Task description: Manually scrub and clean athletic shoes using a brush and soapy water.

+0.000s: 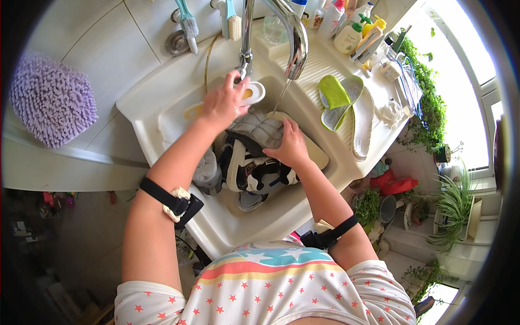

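Observation:
Water runs from a chrome faucet [298, 57] into a cream sink [239, 229]. My left hand [223, 101] is at the faucet's base, its fingers by the handle; a white oval object with a yellow middle [256, 92] lies at its fingertips, and its grip on either is unclear. My right hand [290, 144] spreads over a grey quilted shoe [260, 128], thumb and fingers on its sides. Under and beside it lie black-and-white strapped footwear [248, 164] and another grey quilted piece [206, 168]. A cream board [315, 152] leans in the basin, partly hidden.
On the ribbed drainboard sit green-and-grey insoles [339, 97] and a pale insole [363, 126]. Bottles [348, 38] crowd behind them. Two brushes [189, 24] [233, 26] hang on the tiled wall. A purple chenille mitt [55, 97] is at left.

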